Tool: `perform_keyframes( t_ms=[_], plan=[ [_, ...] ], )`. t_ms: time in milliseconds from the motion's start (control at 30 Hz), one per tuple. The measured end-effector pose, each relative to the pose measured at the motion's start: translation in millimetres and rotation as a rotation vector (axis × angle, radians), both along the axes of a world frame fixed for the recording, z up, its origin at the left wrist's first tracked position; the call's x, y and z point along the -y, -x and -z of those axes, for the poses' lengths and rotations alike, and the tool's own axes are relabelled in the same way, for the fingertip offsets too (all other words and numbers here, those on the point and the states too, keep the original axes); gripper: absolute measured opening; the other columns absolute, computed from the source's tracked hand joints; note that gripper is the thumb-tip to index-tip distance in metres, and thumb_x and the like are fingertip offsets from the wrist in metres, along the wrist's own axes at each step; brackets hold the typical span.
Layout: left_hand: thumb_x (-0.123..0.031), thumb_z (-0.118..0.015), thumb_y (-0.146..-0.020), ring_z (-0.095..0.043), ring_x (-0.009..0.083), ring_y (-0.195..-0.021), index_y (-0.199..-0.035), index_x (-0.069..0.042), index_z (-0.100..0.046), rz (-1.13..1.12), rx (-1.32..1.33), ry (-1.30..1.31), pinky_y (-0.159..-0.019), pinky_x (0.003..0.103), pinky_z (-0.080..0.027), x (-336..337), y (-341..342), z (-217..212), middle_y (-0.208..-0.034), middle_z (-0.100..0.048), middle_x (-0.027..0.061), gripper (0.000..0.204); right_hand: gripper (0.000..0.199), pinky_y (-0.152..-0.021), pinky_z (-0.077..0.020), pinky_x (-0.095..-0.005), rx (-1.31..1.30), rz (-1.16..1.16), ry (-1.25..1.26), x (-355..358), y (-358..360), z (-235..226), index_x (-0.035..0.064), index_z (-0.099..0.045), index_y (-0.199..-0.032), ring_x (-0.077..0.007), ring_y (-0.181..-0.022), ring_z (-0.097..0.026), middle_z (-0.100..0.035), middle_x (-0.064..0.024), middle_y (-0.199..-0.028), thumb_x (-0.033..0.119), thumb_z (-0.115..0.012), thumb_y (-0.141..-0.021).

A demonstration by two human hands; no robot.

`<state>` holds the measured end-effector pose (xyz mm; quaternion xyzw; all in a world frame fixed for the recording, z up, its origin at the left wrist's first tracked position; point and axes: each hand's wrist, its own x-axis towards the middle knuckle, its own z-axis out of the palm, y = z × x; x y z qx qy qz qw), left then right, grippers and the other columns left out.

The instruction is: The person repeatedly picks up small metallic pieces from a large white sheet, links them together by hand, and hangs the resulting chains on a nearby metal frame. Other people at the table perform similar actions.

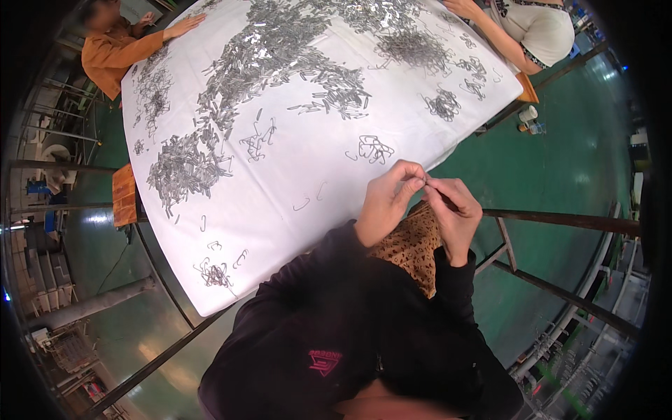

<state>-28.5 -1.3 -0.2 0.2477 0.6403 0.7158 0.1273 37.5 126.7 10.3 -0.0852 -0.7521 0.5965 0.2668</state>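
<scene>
My left hand and my right hand meet at the fingertips just off the near right edge of the table. Both are closed in a pinch. Whatever lies between the fingers is too small to make out. Just beyond them on the white sheet rests a small heap of bent wire hooks. Two loose hooks, one beside the other, lie to the left of my left hand. Farther left is another small cluster of hooks.
A large pile of short metal pieces spreads over the white-covered table. More hooks lie at the near left corner. Across the table, a person in an orange sleeve and another person's arm reach in. Wooden stools stand beside it.
</scene>
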Motion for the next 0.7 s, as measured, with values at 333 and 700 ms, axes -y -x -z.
perform_keyframes(
  t_ms=[333,700],
  plan=[
    [-0.004,-0.057,-0.094,-0.063,0.0127,-0.089,-0.099,0.0,-0.058,-0.051,0.033,-0.003,-0.082,0.026,-0.049,13.2,-9.1,-2.1,-0.092,-0.068,0.0074,0.007,0.022,-0.078,-0.0492,-0.0337,-0.094,-0.445,-0.547,0.8,166.7,61.2,-0.0016,-0.066,-0.098,-0.0309,-0.088,-0.06,-0.064,-0.0163,-0.091,-0.004,-0.059,-0.077],
    [-0.008,-0.06,-0.093,-0.063,0.0139,-0.083,-0.098,-0.001,-0.057,-0.099,0.018,-0.044,-0.076,0.026,-0.049,19.3,-13.8,1.6,-0.089,-0.063,0.007,0.009,0.022,-0.075,-0.0528,-0.0348,0.01,-0.387,-0.916,1.9,191.1,84.2,-0.0038,-0.064,-0.092,-0.0293,-0.082,-0.062,-0.061,-0.0167,-0.085,-0.008,-0.058,-0.071]
  ],
)
